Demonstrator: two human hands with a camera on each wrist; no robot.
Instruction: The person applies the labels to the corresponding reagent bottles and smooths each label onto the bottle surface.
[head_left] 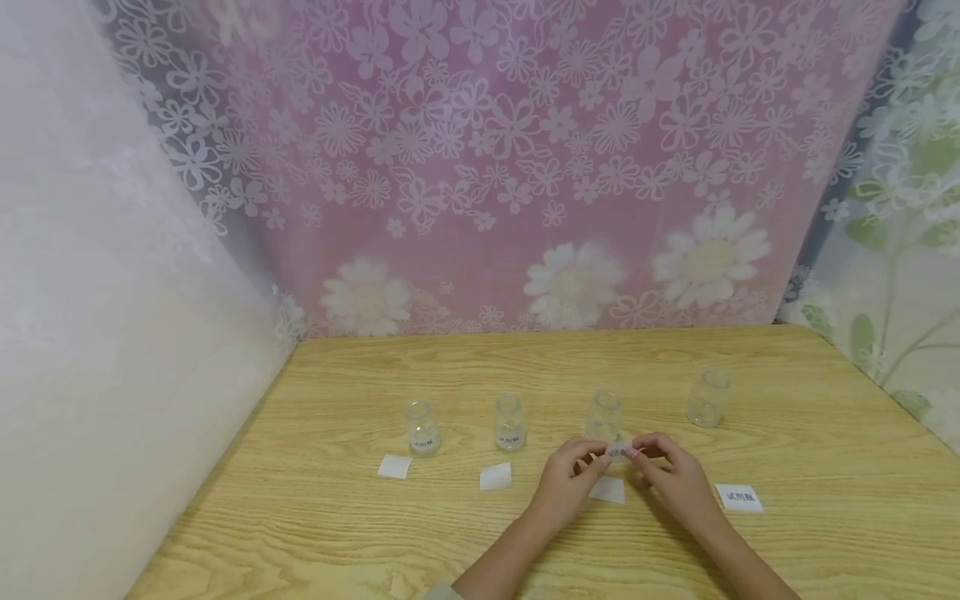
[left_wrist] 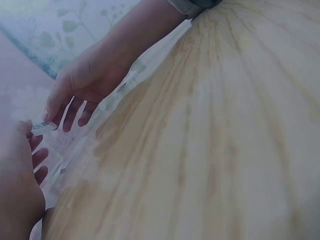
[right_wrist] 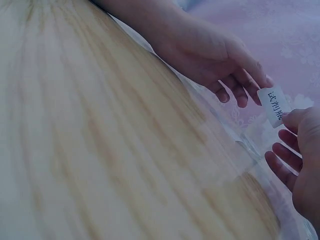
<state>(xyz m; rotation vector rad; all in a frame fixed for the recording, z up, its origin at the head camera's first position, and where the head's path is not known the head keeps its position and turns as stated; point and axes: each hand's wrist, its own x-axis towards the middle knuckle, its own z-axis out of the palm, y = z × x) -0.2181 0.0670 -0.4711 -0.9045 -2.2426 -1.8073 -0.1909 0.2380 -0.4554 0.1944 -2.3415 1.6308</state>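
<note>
My left hand (head_left: 566, 479) and right hand (head_left: 675, 485) pinch a small white label (right_wrist: 273, 106) between them, one at each end. Printed dark characters show on the label's face in the right wrist view. In the head view the label overlaps the lower front of a clear glass bottle (head_left: 603, 410), partly hidden behind the fingers. A blank white paper square (head_left: 609, 490) lies on the table below the label, between the two hands.
To the left stand two clear bottles (head_left: 422, 427) with printed labels low on their fronts. White paper squares (head_left: 495, 477) lie before them. At right stand an unlabelled bottle (head_left: 708, 402) and, nearer, a printed label (head_left: 739, 498) on the wooden table (head_left: 337, 533). Floral curtains border the table.
</note>
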